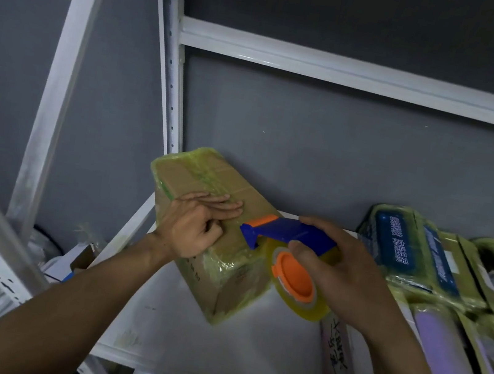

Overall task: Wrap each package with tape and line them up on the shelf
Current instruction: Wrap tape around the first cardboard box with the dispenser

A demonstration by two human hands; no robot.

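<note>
white shelf point(177, 331) carries box point(226, 267) near its left edge, right side crowded.

One box point(207, 187) mid-frame. One dispenser point(293, 236) beside it. Two hands: left hand point(196, 233), right hand point(343, 266). At right, at least six wrapped packages point(414, 245); exact count unclear. One shelf point(183, 338).

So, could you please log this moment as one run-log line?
step: taping box | left hand: presses box top | right hand: grips tape dispenser at box | box: on shelf
</note>
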